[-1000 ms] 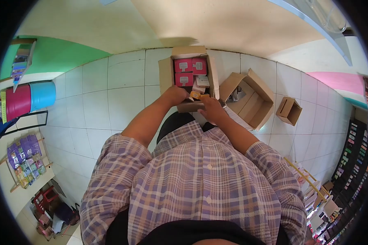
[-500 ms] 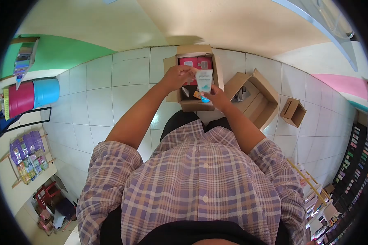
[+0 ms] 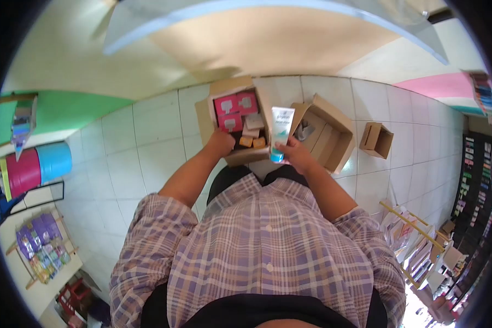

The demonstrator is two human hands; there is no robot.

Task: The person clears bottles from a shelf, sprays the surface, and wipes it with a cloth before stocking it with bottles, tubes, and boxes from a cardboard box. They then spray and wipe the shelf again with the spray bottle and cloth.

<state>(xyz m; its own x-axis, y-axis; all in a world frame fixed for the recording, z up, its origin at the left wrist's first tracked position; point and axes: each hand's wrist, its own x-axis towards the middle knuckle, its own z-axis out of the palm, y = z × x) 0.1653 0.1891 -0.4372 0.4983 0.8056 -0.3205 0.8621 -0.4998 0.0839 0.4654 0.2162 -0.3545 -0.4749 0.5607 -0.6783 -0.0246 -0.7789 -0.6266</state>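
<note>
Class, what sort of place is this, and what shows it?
Probably a shop: a dark rack of small goods, colourful packets, and an open carton of pink boxes.

Right hand [image 3: 297, 155] grips tube [image 3: 281, 131], cap end toward wearer. Left hand [image 3: 220, 143] reaches into left box [image 3: 240, 158], which holds red packs [image 3: 229, 122] and orange packs [image 3: 246, 142]. Open box [image 3: 331, 143] stands beside.

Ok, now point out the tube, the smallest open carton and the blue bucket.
Tube [image 3: 282, 126]: head view, on its printed front.
Smallest open carton [image 3: 369, 136]: head view, side wall.
Blue bucket [image 3: 56, 162]: head view, outer side.
</note>
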